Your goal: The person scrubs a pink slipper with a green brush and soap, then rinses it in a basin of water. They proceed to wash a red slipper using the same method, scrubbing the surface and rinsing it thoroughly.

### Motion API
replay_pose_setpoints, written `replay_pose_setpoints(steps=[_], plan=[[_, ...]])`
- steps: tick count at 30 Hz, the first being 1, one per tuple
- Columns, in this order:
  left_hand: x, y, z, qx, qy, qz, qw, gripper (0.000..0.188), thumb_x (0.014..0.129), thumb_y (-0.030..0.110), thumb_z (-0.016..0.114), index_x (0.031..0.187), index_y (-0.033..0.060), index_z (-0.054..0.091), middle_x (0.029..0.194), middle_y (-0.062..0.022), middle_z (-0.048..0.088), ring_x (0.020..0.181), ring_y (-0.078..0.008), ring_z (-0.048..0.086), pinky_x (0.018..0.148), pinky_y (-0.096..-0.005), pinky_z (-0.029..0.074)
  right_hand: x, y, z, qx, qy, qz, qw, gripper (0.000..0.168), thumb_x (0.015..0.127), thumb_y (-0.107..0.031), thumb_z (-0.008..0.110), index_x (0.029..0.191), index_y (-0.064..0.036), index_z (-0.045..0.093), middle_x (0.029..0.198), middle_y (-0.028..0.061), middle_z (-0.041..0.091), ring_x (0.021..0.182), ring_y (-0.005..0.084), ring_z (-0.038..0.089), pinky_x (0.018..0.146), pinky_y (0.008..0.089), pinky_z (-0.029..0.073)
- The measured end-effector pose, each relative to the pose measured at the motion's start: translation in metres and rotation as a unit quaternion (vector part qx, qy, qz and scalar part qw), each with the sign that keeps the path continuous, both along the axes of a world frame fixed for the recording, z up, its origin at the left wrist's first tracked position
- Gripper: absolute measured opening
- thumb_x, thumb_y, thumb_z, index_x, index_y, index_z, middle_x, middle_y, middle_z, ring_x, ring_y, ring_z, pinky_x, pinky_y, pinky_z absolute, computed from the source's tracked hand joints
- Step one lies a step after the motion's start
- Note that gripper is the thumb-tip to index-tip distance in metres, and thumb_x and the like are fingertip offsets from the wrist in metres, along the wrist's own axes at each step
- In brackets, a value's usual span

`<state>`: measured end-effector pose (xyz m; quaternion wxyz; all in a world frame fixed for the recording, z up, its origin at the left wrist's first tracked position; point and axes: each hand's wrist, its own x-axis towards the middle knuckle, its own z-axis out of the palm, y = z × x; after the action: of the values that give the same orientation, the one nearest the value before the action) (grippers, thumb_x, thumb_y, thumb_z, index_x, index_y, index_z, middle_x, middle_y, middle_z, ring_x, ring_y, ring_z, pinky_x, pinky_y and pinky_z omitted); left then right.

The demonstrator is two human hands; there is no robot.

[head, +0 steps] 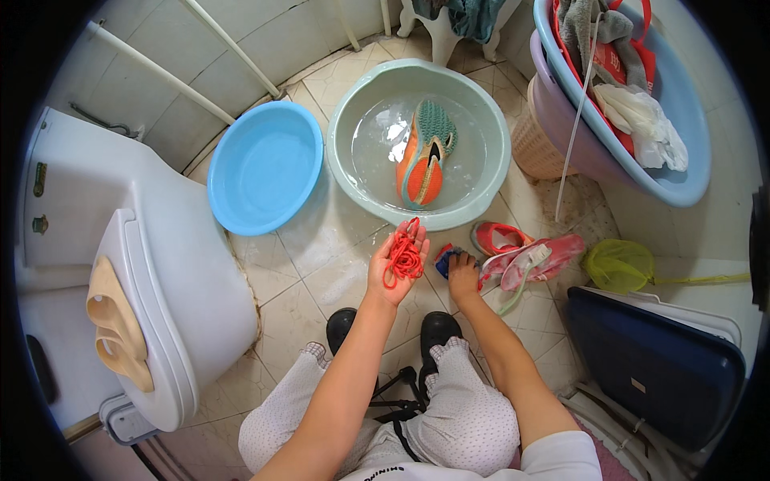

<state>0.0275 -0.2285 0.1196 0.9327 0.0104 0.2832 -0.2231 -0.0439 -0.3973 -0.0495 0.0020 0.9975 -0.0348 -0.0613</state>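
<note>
On my upturned left hand (394,264), near the front rim of the pale green basin, lies a bundle of red shoelaces (405,257); the fingers are loosely spread under it. My right hand (463,273) reaches down to the floor, its fingers on a dark blue and red item (445,258) that they partly hide. In the water of the pale green basin (346,174) sits an orange and teal running shoe (426,156), sole up. Right of my right hand are a red shoe (500,237), pink-red insoles or slippers (562,252) and a brush (535,255) with a pale green handle.
A light blue basin (264,168) stands left of the green one, beside a toilet (204,270) with beige slippers (111,312) on its lid. Stacked tubs (680,174) holding cloths and bags rise at the upper right. A yellow net (619,264) and a dark blue lid-like panel (656,361) are at the right.
</note>
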Motion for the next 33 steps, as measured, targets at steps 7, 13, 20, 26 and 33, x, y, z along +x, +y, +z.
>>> replay_pose_setpoints(steps=[7, 13, 20, 26, 33], plan=[[-0.003, 0.005, 0.003, 0.021, 0.002, 0.005, 1.0, 0.03, 0.093, 0.019, 0.036, 0.113, 0.0024, 0.05, 0.117, -0.0127, 0.052, 0.112, -0.0251, 0.047, 0.097, -0.0405, 0.038, 0.002, -0.016, 0.002, 0.139, 0.012, -0.039, 0.989, 0.016, 0.076, -0.01, 0.053, 0.092, -0.007, 0.052, 0.094, 0.0149, 0.053, 0.087, 0.0335, 0.055, 0.072, 0.0401, 0.047], [-0.01, 0.024, 0.011, 0.007, -0.033, 0.066, 0.997, 0.031, 0.092, 0.023, 0.038, 0.114, 0.005, 0.05, 0.12, -0.0093, 0.052, 0.118, -0.0253, 0.042, 0.1, -0.0437, 0.033, 0.021, 0.027, 0.123, 0.542, -0.04, -0.156, 0.825, 0.025, 0.078, -0.014, 0.06, 0.1, -0.005, 0.053, 0.097, 0.0163, 0.056, 0.094, 0.0338, 0.054, 0.078, 0.0404, 0.043], [-0.022, 0.007, 0.062, 0.054, -0.271, 0.087, 0.957, 0.05, 0.092, 0.041, 0.03, 0.135, 0.0154, 0.029, 0.14, -0.0048, 0.029, 0.129, -0.0254, 0.026, 0.107, -0.0424, 0.019, 0.066, 0.115, 0.263, 0.425, -0.227, 0.213, 0.85, 0.034, 0.076, -0.024, 0.061, 0.102, -0.003, 0.053, 0.118, 0.0189, 0.047, 0.114, 0.0366, 0.042, 0.096, 0.0465, 0.029], [-0.017, 0.054, 0.104, 0.067, -0.32, 0.095, 0.94, 0.049, 0.094, 0.038, 0.026, 0.133, 0.009, 0.029, 0.14, -0.0092, 0.028, 0.13, -0.0272, 0.024, 0.108, -0.0394, 0.017, 0.049, 0.158, 0.311, 0.418, -0.251, 0.274, 0.829, 0.03, 0.078, -0.029, 0.059, 0.096, -0.005, 0.056, 0.114, 0.0179, 0.051, 0.111, 0.0368, 0.044, 0.096, 0.0498, 0.028], [-0.037, 0.069, 0.151, 0.137, -0.224, 0.048, 0.964, 0.045, 0.095, 0.032, 0.025, 0.131, 0.0061, 0.033, 0.135, -0.0104, 0.036, 0.123, -0.0266, 0.037, 0.104, -0.0375, 0.029, 0.086, 0.163, 0.319, 0.497, -0.121, 0.106, 0.853, 0.031, 0.08, -0.029, 0.056, 0.097, -0.004, 0.055, 0.11, 0.0169, 0.052, 0.098, 0.0365, 0.051, 0.084, 0.0454, 0.04]])
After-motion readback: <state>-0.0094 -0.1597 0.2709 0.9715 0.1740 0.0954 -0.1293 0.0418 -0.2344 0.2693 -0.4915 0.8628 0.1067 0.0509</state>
